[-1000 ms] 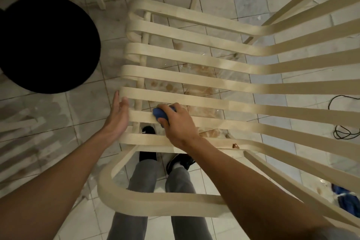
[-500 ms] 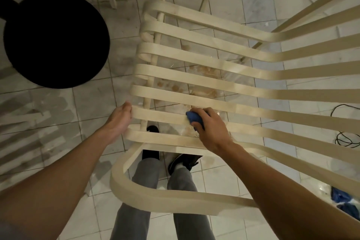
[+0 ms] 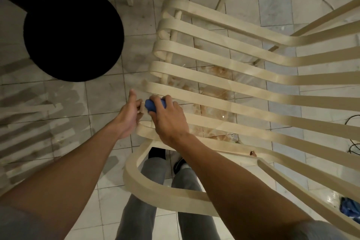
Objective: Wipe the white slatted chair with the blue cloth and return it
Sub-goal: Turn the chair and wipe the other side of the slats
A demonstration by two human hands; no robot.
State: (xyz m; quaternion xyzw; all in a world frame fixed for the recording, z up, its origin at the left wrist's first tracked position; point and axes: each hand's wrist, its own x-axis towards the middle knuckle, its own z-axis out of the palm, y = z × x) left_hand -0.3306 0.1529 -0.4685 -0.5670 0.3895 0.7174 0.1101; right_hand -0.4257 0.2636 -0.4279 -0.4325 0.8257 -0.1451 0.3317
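**Stained tiles below, cloth at the slat ends**

Stained floor tiles run under everything, with a black round stool at far left. Our left hand curls its fingers round one slat tip of the white slatted chair, steadying it. Just beside it the bunched blue cloth presses on that slat end, clenched in our right hand. We judge the chair could skid or tip on these glossy tiles if we push hard, or the cloth could snag between slats.

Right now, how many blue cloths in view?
2. One blue cloth bunched in the right hand at a slat end; a blue rag on the floor, bottom right, cropped.
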